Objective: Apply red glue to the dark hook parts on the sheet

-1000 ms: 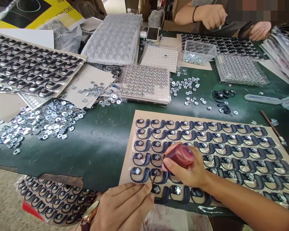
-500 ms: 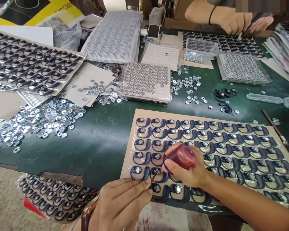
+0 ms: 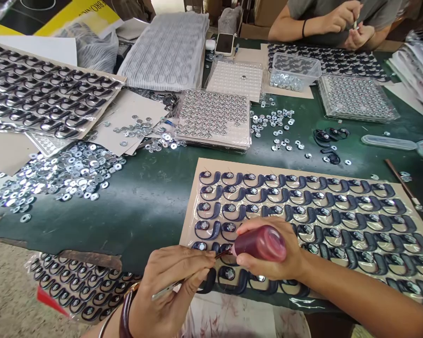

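My right hand (image 3: 278, 253) is closed around a dark red squeeze bottle (image 3: 261, 243), tilted with its narrow end toward the lower left. In my left hand (image 3: 178, 281), the fingers pinch a thin pointed tool (image 3: 164, 292) with a dark tip and a silvery rear end. The tool's tip meets or nearly meets the bottle's end; I cannot tell which. Both are over a sheet (image 3: 188, 220) of black ear-hook earpiece shells (image 3: 229, 277) in rows under clear plastic, many with a round silver disc. My right hand hides some shells.
Loose metal washers (image 3: 74, 173) lie piled at left. A stack of disc trays (image 3: 215, 117) and a clear box (image 3: 296, 72) stand farther back. A brown stick-like tool (image 3: 403, 185) lies at right. Across the table, a co-worker's hands (image 3: 352, 28) hold something small.
My left hand has turned and lifted, bringing the tool from a shell up to the bottle's end. The bottle has tipped flatter. The co-worker's hands have come together and risen off their sheet.
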Demonstrator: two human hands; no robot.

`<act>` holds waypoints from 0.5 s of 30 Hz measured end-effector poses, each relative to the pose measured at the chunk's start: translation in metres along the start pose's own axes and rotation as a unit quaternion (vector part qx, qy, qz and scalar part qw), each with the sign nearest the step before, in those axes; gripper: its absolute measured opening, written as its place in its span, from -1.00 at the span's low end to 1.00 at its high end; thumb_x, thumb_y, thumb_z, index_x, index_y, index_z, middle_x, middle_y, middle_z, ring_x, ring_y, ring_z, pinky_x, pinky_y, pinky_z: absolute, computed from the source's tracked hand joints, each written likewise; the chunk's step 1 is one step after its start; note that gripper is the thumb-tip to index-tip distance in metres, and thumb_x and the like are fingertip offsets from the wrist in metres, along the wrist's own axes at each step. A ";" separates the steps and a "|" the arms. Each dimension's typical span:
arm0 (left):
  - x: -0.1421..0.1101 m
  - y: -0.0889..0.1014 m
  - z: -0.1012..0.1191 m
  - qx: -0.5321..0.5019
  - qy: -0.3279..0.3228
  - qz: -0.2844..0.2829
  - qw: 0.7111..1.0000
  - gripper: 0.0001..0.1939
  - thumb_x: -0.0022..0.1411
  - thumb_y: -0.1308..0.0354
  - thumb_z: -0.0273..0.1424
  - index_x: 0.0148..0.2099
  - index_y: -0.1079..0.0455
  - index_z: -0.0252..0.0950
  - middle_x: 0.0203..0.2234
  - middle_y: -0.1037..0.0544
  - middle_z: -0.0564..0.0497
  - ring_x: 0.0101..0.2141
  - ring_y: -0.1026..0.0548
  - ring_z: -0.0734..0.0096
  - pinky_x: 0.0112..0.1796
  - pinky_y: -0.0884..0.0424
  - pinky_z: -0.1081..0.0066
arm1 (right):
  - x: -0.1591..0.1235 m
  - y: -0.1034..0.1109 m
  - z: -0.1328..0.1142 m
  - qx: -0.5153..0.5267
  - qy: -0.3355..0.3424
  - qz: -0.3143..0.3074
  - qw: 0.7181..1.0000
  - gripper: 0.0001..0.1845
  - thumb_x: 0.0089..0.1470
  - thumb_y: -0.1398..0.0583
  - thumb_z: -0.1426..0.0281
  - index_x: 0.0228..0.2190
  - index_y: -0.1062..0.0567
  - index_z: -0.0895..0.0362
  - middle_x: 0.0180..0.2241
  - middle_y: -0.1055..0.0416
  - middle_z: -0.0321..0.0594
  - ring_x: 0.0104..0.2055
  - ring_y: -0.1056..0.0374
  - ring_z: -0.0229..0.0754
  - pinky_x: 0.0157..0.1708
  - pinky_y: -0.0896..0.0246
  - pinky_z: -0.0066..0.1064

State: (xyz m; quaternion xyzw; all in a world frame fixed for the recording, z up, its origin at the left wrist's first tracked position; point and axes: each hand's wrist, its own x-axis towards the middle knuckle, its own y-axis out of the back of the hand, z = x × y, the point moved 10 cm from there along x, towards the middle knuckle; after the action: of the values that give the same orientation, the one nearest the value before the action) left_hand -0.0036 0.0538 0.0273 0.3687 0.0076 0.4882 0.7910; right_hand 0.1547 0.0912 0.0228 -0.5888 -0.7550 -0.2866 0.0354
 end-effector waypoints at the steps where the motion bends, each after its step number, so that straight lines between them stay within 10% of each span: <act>1: 0.001 0.001 0.000 -0.007 -0.001 0.002 1.000 -0.75 0.20 -0.06 -0.61 -0.09 -0.43 -0.35 -0.22 -0.60 -0.05 -0.24 -0.59 0.42 -0.21 -0.51 0.47 | 0.000 -0.001 -0.001 -0.004 0.002 -0.005 1.000 -0.70 -0.06 -0.32 0.23 -0.27 -0.44 0.05 -0.50 -0.53 -0.30 -0.53 -0.46 -0.21 -0.54 -0.37 -0.42; 9: 0.006 0.001 0.011 -0.028 -0.033 -0.004 0.999 -0.72 0.17 -0.04 -0.67 -0.08 -0.41 -0.42 -0.24 -0.59 -0.12 -0.24 -0.58 0.42 -0.25 -0.51 0.48 | 0.004 -0.017 0.010 0.010 -0.134 -0.104 0.985 -0.63 -0.09 -0.36 0.14 -0.34 -0.46 0.12 -0.58 -0.44 -0.37 -0.59 -0.34 -0.30 -0.54 -0.29 -0.46; 15: -0.003 -0.005 0.022 0.005 -0.079 -0.016 0.997 -0.64 0.11 -0.04 -0.67 -0.02 -0.39 -0.49 -0.19 -0.58 -0.19 -0.17 -0.57 0.34 -0.16 -0.52 0.42 | 0.008 -0.008 0.039 0.243 -0.324 -0.088 0.910 -0.71 0.11 -0.22 0.17 -0.30 -0.45 0.16 -0.49 -0.52 -0.25 -0.51 -0.43 -0.27 -0.51 -0.36 -0.48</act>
State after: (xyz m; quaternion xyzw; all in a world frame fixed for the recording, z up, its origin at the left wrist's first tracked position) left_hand 0.0067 0.0380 0.0392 0.4097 -0.0463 0.4446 0.7952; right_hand 0.1558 0.1161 -0.0101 -0.5538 -0.8200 0.1101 -0.0939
